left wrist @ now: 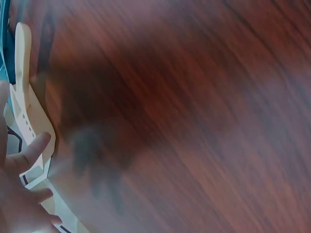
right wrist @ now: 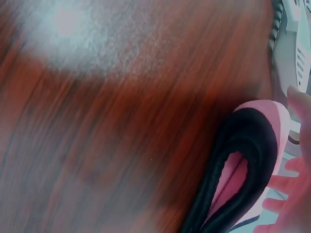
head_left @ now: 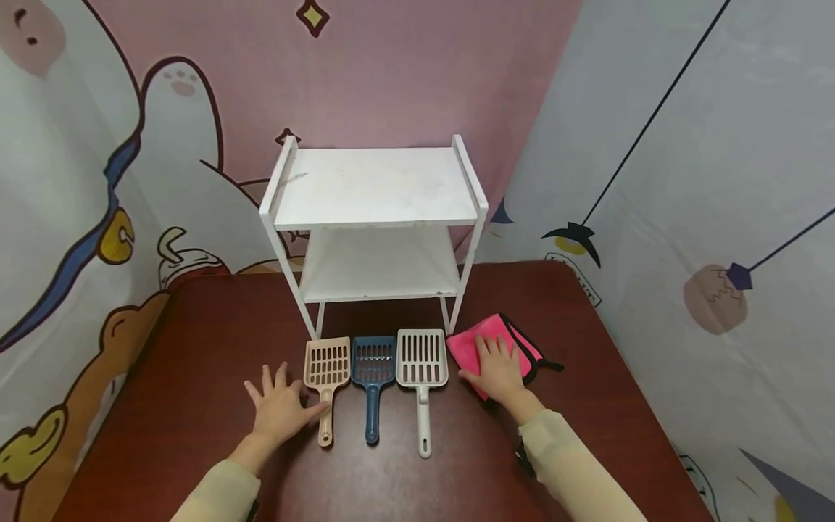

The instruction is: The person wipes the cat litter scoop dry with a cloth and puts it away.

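Observation:
Three slotted litter scoops lie side by side on the table, handles toward me: a beige scoop (head_left: 325, 395), a blue scoop (head_left: 372, 395) and a white scoop (head_left: 423, 395). My left hand (head_left: 277, 409) is spread just left of the beige one, its thumb reaching the handle in the head view. In the left wrist view the fingers (left wrist: 31, 153) show beside that beige scoop (left wrist: 24, 73). To the right, my right hand (head_left: 497, 370) rests with fingers spread on a folded pink cloth (head_left: 471, 344) with black edging. The black trim (right wrist: 252, 126) stands out in the right wrist view.
Behind the scoops stands a white two-tier shelf (head_left: 378, 185) on thin legs, its feet close to the scoop heads. The brown wooden table (head_left: 196, 406) ends at a cartoon-print backdrop (head_left: 404, 72) at the back and on both sides.

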Demonstrator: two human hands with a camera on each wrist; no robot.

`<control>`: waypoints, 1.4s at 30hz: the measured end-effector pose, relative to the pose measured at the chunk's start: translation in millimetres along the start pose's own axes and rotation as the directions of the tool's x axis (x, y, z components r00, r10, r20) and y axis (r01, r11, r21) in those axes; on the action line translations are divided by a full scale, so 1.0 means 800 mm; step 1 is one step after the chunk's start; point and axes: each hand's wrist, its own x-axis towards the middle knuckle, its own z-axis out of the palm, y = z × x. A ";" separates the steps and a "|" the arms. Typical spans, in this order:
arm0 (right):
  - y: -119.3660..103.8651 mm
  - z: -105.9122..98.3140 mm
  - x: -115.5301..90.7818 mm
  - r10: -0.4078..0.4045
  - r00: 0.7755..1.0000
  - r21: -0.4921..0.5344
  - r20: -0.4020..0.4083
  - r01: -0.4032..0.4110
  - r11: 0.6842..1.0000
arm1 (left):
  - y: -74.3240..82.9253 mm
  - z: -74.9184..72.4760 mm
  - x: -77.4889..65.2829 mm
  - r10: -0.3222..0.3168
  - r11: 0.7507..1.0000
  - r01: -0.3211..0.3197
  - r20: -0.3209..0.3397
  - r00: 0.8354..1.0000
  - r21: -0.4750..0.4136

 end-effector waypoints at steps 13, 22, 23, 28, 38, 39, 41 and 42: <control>-0.003 0.006 -0.004 -0.058 0.998 -0.004 -0.019 0.058 0.998 | 0.007 0.018 -0.008 0.015 0.996 -0.021 -0.071 0.997 -0.089; 0.003 0.002 -0.003 -0.071 0.995 0.141 -0.071 0.081 0.987 | 0.000 0.022 -0.011 0.009 0.987 -0.022 -0.084 0.996 -0.161; 0.005 0.001 -0.002 -0.065 0.995 0.182 -0.074 0.077 0.980 | -0.001 0.022 -0.012 0.005 0.985 -0.020 -0.084 0.996 -0.172; 0.019 -0.008 0.000 -0.020 0.998 0.375 -0.051 0.038 0.926 | -0.008 0.013 -0.018 -0.013 0.961 0.000 -0.046 0.999 -0.276; 0.048 -0.038 0.003 0.036 0.998 0.576 -0.049 -0.001 0.818 | -0.026 -0.008 -0.025 -0.049 0.894 0.066 0.049 0.998 -0.443; 0.051 -0.041 0.003 0.046 0.998 0.592 -0.039 -0.014 0.806 | -0.027 -0.010 -0.025 -0.045 0.894 0.055 0.032 0.998 -0.444; 0.056 -0.048 0.003 0.072 0.997 0.623 -0.011 -0.049 0.780 | -0.030 -0.015 -0.025 -0.039 0.886 0.039 0.011 0.999 -0.463; 0.058 -0.052 0.003 0.079 0.997 0.635 0.007 -0.065 0.770 | -0.031 -0.018 -0.025 -0.032 0.880 0.028 0.000 0.999 -0.473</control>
